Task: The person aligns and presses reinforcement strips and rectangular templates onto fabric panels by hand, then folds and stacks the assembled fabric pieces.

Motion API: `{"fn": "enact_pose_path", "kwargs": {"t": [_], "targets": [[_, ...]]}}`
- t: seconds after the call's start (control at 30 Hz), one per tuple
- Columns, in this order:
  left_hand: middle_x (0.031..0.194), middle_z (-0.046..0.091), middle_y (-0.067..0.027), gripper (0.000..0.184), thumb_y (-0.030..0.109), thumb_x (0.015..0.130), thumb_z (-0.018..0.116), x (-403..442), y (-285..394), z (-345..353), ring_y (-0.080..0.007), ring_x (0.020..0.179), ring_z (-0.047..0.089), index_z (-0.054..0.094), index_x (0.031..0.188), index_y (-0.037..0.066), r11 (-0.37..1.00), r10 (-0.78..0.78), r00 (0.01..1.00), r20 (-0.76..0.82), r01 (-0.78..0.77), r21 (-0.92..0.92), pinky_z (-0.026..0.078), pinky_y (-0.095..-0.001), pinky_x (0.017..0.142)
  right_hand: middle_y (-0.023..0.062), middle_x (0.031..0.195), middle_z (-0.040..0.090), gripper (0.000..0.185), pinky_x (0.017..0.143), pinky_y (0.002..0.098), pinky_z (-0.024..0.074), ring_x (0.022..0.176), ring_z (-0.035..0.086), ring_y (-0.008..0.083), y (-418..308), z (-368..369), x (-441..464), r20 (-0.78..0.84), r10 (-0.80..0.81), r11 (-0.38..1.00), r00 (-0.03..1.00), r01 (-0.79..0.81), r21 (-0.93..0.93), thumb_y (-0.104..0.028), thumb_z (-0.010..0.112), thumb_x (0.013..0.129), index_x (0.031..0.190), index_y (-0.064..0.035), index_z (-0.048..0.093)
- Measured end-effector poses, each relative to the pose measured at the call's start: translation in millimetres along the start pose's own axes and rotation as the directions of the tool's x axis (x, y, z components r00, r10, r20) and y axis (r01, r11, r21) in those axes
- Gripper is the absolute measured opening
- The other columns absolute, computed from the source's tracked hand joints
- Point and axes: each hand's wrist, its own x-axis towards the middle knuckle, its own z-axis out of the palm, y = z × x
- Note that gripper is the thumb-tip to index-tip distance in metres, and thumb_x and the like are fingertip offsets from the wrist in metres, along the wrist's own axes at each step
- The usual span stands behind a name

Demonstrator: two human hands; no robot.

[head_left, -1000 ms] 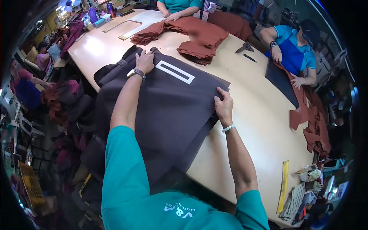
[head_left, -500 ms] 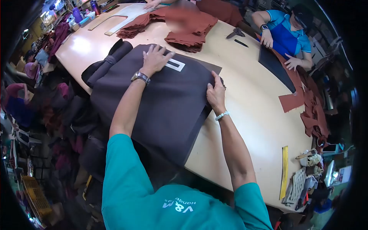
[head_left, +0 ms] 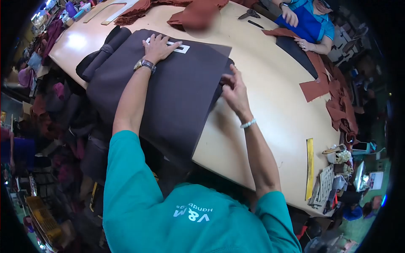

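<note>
My left hand [head_left: 158,48] lies flat with spread fingers on a large dark sheet of fabric or leather [head_left: 168,92]. It partly covers a white rectangular frame-like piece [head_left: 181,49] on the sheet's far side. At the sheet's right edge, my right hand [head_left: 236,92] is raised with the index finger extended and the other fingers bent apart. I see nothing held in it. Beside those fingers, more dark material [head_left: 217,93] shows beneath the sheet's edge. The sheet's near part hangs over the table edge.
A dark rolled bundle [head_left: 103,52] lies left of the sheet on the pale table [head_left: 253,126]. Reddish-brown pieces [head_left: 141,10] are piled at the back. Across at right, a co-worker's hand [head_left: 304,44] rests on brown and black pieces. A yellow strip [head_left: 310,168] lies near right.
My right hand has let go of the sheet's right edge, and its fingers have opened. The sheet's far right corner now lies flatter. My left hand has shifted slightly over the white piece.
</note>
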Motion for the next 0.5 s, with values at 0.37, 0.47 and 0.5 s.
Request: {"fn": "enact_pose_path", "kwargs": {"t": [0.37, 0.47, 0.5], "targets": [[0.138, 0.04, -0.0092, 0.089, 0.08, 0.07, 0.04, 5.1, 3.4, 0.5, -0.0304, 0.131, 0.028, 0.048, 0.13, 0.015, 0.999, -0.046, 0.999, 0.027, 0.045, 0.019, 0.018, -0.0648, 0.1, 0.0146, 0.091, 0.066, 0.063, 0.084, 0.0366, 0.0454, 0.083, 0.063, 0.0273, -4.6, 23.7, -18.0, -0.015, -0.231, 0.788, 0.973, 0.177, -0.59, 0.004, 0.056, 0.074, 0.134, -0.01, 0.041], [0.138, 0.039, -0.0096, 0.09, 0.081, 0.07, 0.04, 4.1, 2.2, 2.1, -0.0308, 0.131, 0.028, 0.048, 0.13, 0.015, 0.999, -0.041, 0.999, 0.032, 0.04, 0.022, 0.018, -0.0645, 0.1, 0.0134, 0.092, 0.068, 0.058, 0.064, 0.0332, 0.0526, 0.07, 0.067, 0.026, 0.6, -10.6, -38.0, -0.12, -0.247, 0.878, 0.962, 0.169, -0.448, -0.001, 0.06, 0.077, 0.132, -0.0087, 0.043], [0.138, 0.039, -0.0097, 0.09, 0.081, 0.069, 0.04, 4.1, 2.6, 1.7, -0.0309, 0.131, 0.027, 0.048, 0.13, 0.015, 0.999, -0.04, 0.999, 0.029, 0.04, 0.021, 0.018, -0.0645, 0.1, 0.013, 0.092, 0.068, 0.056, 0.067, 0.0324, 0.0524, 0.076, 0.068, 0.0243, 2.8, -25.9, -46.2, -0.154, -0.274, 0.866, 0.949, 0.173, -0.47, -0.001, 0.061, 0.078, 0.131, -0.008, 0.045]]}}
